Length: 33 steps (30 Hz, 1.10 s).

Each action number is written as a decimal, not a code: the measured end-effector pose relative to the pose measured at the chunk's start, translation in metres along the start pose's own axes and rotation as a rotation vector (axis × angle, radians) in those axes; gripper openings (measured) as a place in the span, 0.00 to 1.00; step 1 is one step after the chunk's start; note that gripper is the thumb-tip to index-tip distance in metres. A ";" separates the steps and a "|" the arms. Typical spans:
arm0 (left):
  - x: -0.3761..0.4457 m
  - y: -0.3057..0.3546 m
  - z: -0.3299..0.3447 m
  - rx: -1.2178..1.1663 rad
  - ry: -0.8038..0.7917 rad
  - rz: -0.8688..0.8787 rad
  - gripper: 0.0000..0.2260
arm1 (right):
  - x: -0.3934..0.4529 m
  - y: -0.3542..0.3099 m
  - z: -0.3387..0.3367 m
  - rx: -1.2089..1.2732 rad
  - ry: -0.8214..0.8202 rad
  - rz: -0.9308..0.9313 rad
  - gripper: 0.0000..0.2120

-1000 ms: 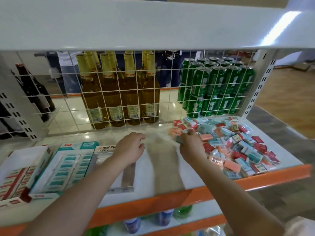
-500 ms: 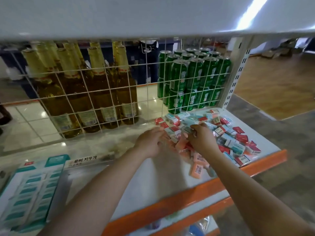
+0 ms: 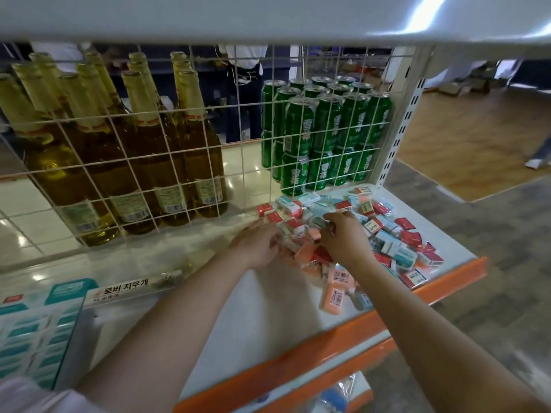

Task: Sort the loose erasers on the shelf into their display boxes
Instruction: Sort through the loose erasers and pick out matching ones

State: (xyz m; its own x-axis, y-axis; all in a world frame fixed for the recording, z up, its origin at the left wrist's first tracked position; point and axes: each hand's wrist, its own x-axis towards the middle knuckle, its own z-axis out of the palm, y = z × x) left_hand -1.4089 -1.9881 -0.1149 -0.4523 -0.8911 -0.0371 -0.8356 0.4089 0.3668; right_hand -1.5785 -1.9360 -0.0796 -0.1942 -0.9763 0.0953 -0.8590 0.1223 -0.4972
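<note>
Head view, nearest first: an orange lip runs along the shelf's [image 3: 262, 317] front edge, and at the front left corner sits a teal-and-white display box [image 3: 32, 332] with rows of erasers inside, a second box with a printed label [image 3: 125, 289] just beside it. Both wait well apart from the pile, probably so sorted pieces can be carried over in batches.

Toward the right end, the loose erasers [image 3: 387, 234] lie heaped — red, teal and peach wrappers mixed, spreading from the front edge to the back. The left hand [image 3: 259, 247] rests at the pile's left border with fingers curled into it; whether it pinches anything I cannot tell. The right hand [image 3: 343, 236] reaches over the heap, fingertips pinched on a small teal-wrapped eraser [image 3: 320, 222], likely picking one colour out.

Behind the wire grid [image 3: 238, 162] at the back edge stand brown bottles [image 3: 155, 162] and green cans [image 3: 325, 135].
</note>
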 end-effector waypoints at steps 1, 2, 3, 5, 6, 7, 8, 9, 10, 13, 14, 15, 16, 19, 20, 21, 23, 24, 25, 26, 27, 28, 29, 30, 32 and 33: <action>-0.002 -0.003 0.000 -0.016 0.004 -0.009 0.11 | 0.000 -0.001 0.001 0.001 -0.002 -0.003 0.19; -0.005 -0.006 0.001 -0.027 0.006 -0.013 0.11 | 0.000 -0.001 0.001 0.004 -0.004 -0.005 0.19; -0.008 -0.009 0.001 -0.027 0.010 -0.009 0.11 | -0.001 -0.003 0.002 0.008 -0.009 -0.005 0.19; -0.016 -0.012 0.000 0.002 0.035 0.002 0.15 | -0.003 -0.005 0.003 0.019 -0.018 -0.005 0.19; -0.020 -0.013 0.000 0.012 0.056 0.004 0.17 | -0.003 -0.006 0.004 0.020 -0.020 -0.007 0.19; -0.024 -0.014 0.000 0.007 0.068 -0.005 0.18 | -0.004 -0.007 0.005 0.018 -0.022 -0.010 0.19; -0.028 -0.013 -0.001 -0.015 0.073 -0.026 0.19 | -0.006 -0.007 0.006 0.016 -0.024 -0.013 0.19; -0.033 -0.012 -0.002 -0.041 0.073 -0.053 0.20 | -0.007 -0.008 0.006 0.019 -0.026 -0.017 0.18; -0.037 -0.012 -0.003 -0.054 0.075 -0.075 0.20 | -0.009 -0.007 0.007 0.023 -0.030 -0.021 0.17; -0.047 -0.006 -0.009 0.033 0.133 -0.106 0.17 | -0.015 -0.008 0.007 0.032 -0.036 -0.035 0.16; -0.050 -0.004 -0.011 0.055 0.183 -0.122 0.13 | -0.018 -0.008 0.007 0.032 -0.039 -0.040 0.17; -0.052 -0.002 -0.013 0.061 0.226 -0.148 0.08 | -0.020 -0.009 0.007 0.030 -0.043 -0.043 0.17; -0.054 -0.001 -0.015 0.049 0.254 -0.178 0.05 | -0.022 -0.010 0.006 0.021 -0.048 -0.046 0.17; -0.059 -0.002 -0.014 -0.138 0.297 -0.284 0.04 | -0.031 -0.010 0.004 -0.009 -0.074 -0.067 0.17; -0.060 -0.003 -0.013 -0.234 0.323 -0.322 0.04 | -0.033 -0.010 0.004 -0.009 -0.093 -0.078 0.17; -0.062 -0.005 -0.012 -0.334 0.348 -0.358 0.05 | -0.037 -0.009 0.004 -0.009 -0.113 -0.093 0.17; -0.066 -0.008 -0.010 -0.528 0.373 -0.400 0.06 | -0.042 -0.009 0.004 -0.003 -0.140 -0.124 0.16; -0.069 -0.009 -0.009 -0.605 0.374 -0.412 0.07 | -0.045 -0.009 0.005 0.004 -0.142 -0.141 0.16; -0.073 -0.010 -0.008 -0.670 0.376 -0.421 0.09 | -0.047 -0.010 0.006 0.016 -0.139 -0.156 0.15; -0.077 -0.011 -0.007 -0.712 0.376 -0.426 0.11 | -0.050 -0.012 0.007 0.031 -0.132 -0.165 0.14; -0.081 -0.013 -0.006 -0.729 0.372 -0.433 0.12 | -0.052 -0.014 0.007 0.048 -0.124 -0.173 0.13; -0.085 -0.014 -0.005 -0.738 0.371 -0.444 0.13 | -0.055 -0.016 0.008 0.066 -0.116 -0.178 0.12; -0.089 -0.015 -0.004 -0.754 0.372 -0.453 0.13 | -0.056 -0.018 0.010 0.083 -0.104 -0.187 0.12; -0.093 -0.017 -0.003 -0.775 0.376 -0.458 0.13 | -0.058 -0.019 0.011 0.096 -0.094 -0.192 0.13; -0.099 -0.019 -0.002 -0.820 0.387 -0.464 0.12 | -0.061 -0.023 0.013 0.132 -0.088 -0.189 0.14; -0.102 -0.020 -0.003 -0.844 0.392 -0.470 0.11 | -0.062 -0.025 0.014 0.165 -0.095 -0.178 0.15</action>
State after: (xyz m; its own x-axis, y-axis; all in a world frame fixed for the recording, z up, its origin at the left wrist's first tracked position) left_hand -1.3452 -1.9062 -0.1156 0.1210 -0.9881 -0.0955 -0.3431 -0.1319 0.9300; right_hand -1.5381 -1.8813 -0.0855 0.0053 -0.9932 0.1166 -0.7854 -0.0763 -0.6142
